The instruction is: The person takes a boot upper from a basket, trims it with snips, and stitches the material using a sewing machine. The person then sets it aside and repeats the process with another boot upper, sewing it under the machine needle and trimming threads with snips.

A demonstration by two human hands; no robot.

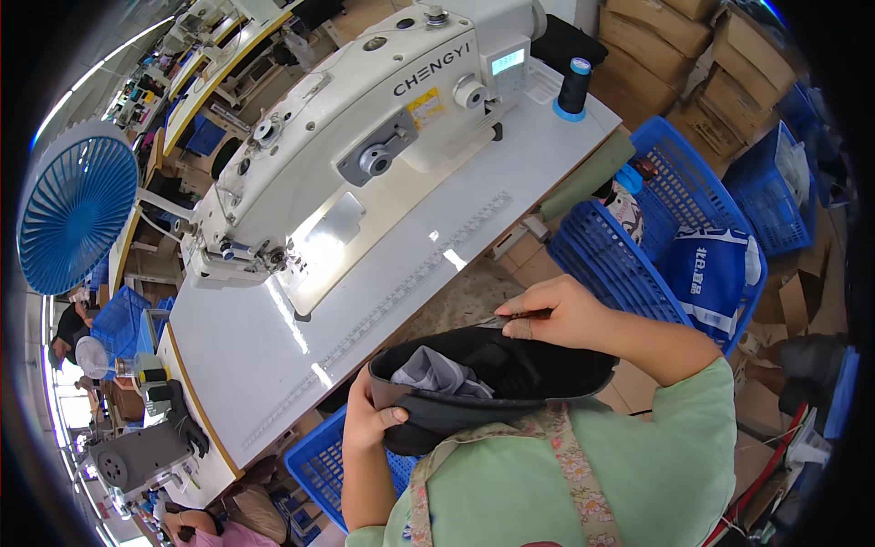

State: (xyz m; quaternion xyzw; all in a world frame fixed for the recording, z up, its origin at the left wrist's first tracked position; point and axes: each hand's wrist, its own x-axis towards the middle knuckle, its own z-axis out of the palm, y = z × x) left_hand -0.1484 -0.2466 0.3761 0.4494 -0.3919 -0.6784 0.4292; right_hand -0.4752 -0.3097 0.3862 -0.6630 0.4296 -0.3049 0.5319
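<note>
A black fabric bag lies open-mouthed against my front, with a grey lining bunched inside its left part. My left hand grips the bag's left end, thumb on the near side and fingers behind the rim. At the far rim, my right hand is closed in a pinch around a small dark tool with a metal tip, which looks like thread snips. The tip is close to the bag's edge; whether it touches the fabric I cannot tell. Part of the tool is hidden by the fingers.
Beyond the bag stands a white sewing machine on a pale table, with a black thread cone at its far right. A blue fan is at the left. Blue baskets stand right, another below; cardboard boxes are stacked behind.
</note>
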